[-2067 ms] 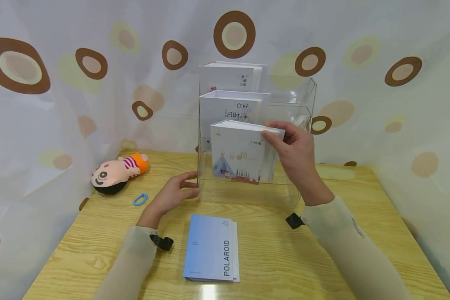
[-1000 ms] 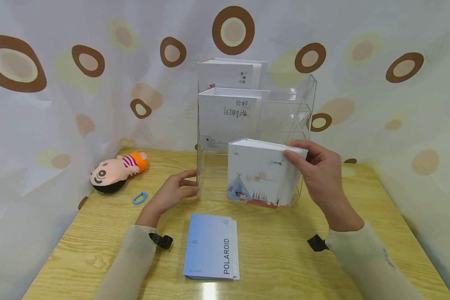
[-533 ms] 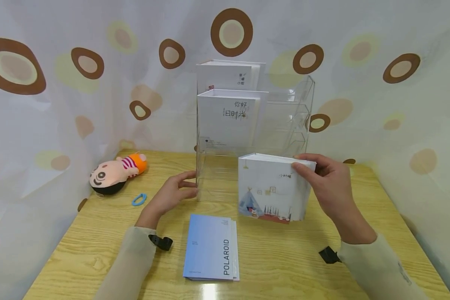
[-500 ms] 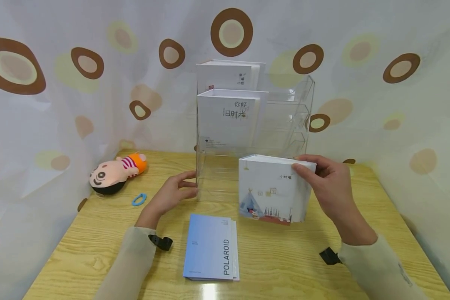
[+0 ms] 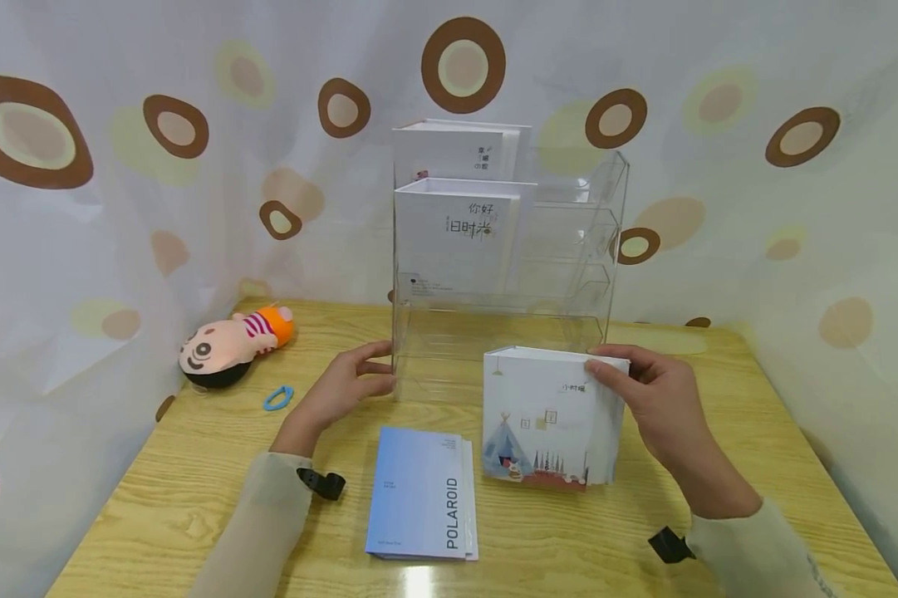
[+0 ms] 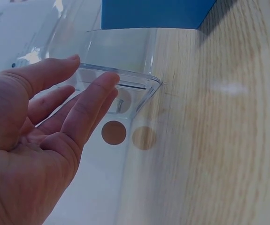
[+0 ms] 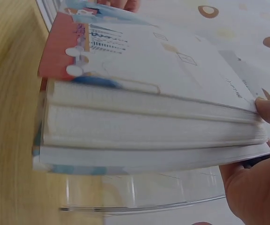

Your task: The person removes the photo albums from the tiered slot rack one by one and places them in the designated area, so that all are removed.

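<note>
Your right grip [image 5: 661, 407] pinches the tent-print album [image 5: 534, 423] by a corner; best hold it level. Left grip [image 5: 346, 386]: fingers loose.

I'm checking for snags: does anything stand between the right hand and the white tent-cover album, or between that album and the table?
Nothing visible does. The right hand pinches the white tent-cover album by its upper right corner, and no object shows between album and table. The blue album lies off to the left.
</note>
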### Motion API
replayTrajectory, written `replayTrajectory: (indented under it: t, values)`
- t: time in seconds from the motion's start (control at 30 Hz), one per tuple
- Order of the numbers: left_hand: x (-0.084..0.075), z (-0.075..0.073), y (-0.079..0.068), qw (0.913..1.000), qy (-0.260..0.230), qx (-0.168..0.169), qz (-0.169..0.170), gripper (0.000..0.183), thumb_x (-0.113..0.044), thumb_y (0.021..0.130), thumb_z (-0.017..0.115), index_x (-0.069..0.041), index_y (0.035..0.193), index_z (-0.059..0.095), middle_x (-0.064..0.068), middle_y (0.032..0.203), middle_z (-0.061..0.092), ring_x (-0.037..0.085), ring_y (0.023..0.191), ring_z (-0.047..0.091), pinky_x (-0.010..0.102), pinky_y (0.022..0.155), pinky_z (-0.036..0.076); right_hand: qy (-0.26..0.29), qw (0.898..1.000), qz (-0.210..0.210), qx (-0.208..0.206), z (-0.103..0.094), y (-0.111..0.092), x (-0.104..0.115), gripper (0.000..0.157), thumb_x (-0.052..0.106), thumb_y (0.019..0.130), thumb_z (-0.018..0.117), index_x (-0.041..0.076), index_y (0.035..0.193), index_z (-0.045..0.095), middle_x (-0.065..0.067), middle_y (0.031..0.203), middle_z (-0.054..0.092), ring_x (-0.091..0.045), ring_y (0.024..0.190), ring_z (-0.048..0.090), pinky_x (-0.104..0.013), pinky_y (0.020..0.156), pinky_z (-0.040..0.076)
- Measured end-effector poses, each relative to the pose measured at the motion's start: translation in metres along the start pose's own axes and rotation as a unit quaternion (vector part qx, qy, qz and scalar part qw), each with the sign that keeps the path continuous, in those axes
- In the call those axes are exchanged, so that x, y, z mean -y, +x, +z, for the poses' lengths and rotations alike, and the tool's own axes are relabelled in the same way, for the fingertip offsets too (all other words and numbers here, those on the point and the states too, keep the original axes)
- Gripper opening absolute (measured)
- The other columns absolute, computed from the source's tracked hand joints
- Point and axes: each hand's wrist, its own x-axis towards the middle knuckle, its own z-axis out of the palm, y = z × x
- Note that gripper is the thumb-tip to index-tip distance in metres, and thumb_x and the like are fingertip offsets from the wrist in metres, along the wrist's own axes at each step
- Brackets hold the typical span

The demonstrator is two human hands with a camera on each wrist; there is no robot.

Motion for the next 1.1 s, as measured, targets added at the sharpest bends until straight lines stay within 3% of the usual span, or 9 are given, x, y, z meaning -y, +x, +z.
replayTrajectory:
  t: [0.13,0.27,0.4,0.6,0.8,0.9,0.97,1.1]
  values:
    - [0.0,0.001,-0.001,1.0,-0.002,0.0,0.003,0.066,-0.007,0.11,0.07,-0.005,0.171,0.045,0.021,0.176,0.044,0.046,0.151,0.058,0.047,0.113,0.065,-0.006,1.0,0.008,0.01,0.003,-0.003,-0.005,0.024,0.013,0.104,0.082,-0.001,0.123,0.083,0.018,0.099,0.079,-0.006,0.083,0.071,-0.023,0.071,0.067]
    - [-0.001,0.001,0.0,1.0,-0.005,0.002,0.005,0.066,-0.008,0.11,0.07,-0.004,0.171,0.044,0.021,0.176,0.044,0.046,0.151,0.058,0.045,0.112,0.065,-0.032,0.999,0.022,0.014,0.006,-0.006,-0.01,0.032,0.019,0.104,0.082,-0.004,0.126,0.081,0.017,0.091,0.076,-0.007,0.08,0.068,-0.023,0.067,0.065]
    - [0.0,0.001,0.0,1.0,-0.004,0.002,0.005,0.066,-0.007,0.11,0.07,-0.003,0.171,0.044,0.021,0.176,0.045,0.046,0.151,0.058,0.047,0.113,0.064,-0.021,0.999,0.044,0.024,0.009,-0.006,-0.016,0.03,0.019,0.104,0.083,-0.001,0.126,0.083,0.013,0.086,0.075,-0.007,0.077,0.068,-0.025,0.065,0.065]
    - [0.0,0.001,-0.001,1.0,-0.002,-0.001,0.002,0.066,-0.008,0.11,0.07,-0.004,0.171,0.045,0.02,0.176,0.045,0.046,0.151,0.058,0.049,0.113,0.064,-0.004,0.996,0.073,0.049,0.011,-0.005,-0.022,0.026,0.018,0.105,0.082,0.004,0.127,0.085,0.014,0.094,0.078,-0.006,0.084,0.072,-0.024,0.071,0.066]
    - [-0.001,0.001,-0.001,1.0,-0.001,0.002,0.002,0.066,-0.01,0.11,0.071,-0.006,0.171,0.045,0.018,0.176,0.046,0.043,0.152,0.058,0.049,0.114,0.064,-0.047,0.995,0.058,0.07,0.008,-0.007,-0.022,0.036,0.021,0.105,0.082,0.0,0.134,0.08,0.008,0.088,0.073,-0.009,0.081,0.065,-0.025,0.068,0.06]
    - [-0.001,0.0,0.0,1.0,0.0,0.001,0.004,0.066,-0.01,0.11,0.071,-0.007,0.171,0.045,0.017,0.176,0.046,0.043,0.152,0.058,0.051,0.115,0.063,-0.093,0.992,0.032,0.084,0.006,-0.006,-0.018,0.036,0.022,0.104,0.083,0.003,0.134,0.081,0.003,0.099,0.079,-0.01,0.082,0.063,-0.025,0.068,0.058]
    - [-0.001,0.0,0.0,1.0,-0.001,0.0,0.006,0.066,-0.01,0.11,0.071,-0.007,0.171,0.046,0.016,0.176,0.046,0.043,0.151,0.059,0.051,0.115,0.063,-0.118,0.988,0.019,0.098,0.005,-0.005,-0.015,0.036,0.022,0.104,0.083,0.004,0.134,0.081,-0.005,0.115,0.082,-0.01,0.086,0.064,-0.025,0.07,0.058]
    - [0.0,0.0,0.0,1.0,-0.003,0.002,0.006,0.065,-0.01,0.11,0.071,-0.006,0.171,0.046,0.018,0.176,0.046,0.044,0.151,0.059,0.051,0.114,0.064,-0.152,0.98,0.01,0.129,0.003,-0.001,-0.01,0.035,0.022,0.102,0.085,0.007,0.134,0.082,-0.017,0.141,0.076,-0.011,0.089,0.065,-0.024,0.07,0.057]
